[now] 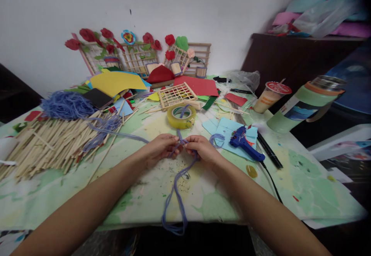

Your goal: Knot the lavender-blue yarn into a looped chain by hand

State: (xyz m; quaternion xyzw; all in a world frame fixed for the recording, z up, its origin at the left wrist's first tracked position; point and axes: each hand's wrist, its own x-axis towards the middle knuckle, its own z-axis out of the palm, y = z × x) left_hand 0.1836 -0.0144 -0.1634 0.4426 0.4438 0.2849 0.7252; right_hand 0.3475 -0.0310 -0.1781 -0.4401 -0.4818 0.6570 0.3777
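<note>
Blue-purple yarn [176, 186] is pinched between both of my hands over the middle of the table. My left hand [162, 146] is closed on it, thumb against fingertips. My right hand [202, 148] grips the same yarn close beside, fingers curled. Between the fingertips the strands bunch together; whether they form a knot I cannot make out. A doubled length hangs in a loop over the table's front edge, and another strand runs left toward the sticks. Just beyond my hands lies a roll of yellow tape [170, 121], with a bit of yarn at its centre.
Left are a heap of wooden sticks [55, 148] and a yarn pile [68, 105]. On the right lie a blue glue gun [246, 144], its cord, and black pens [269, 150]. A drink cup [265, 99] and bottle [301, 105] stand behind. Stick lattices [178, 95] and coloured paper fill the back.
</note>
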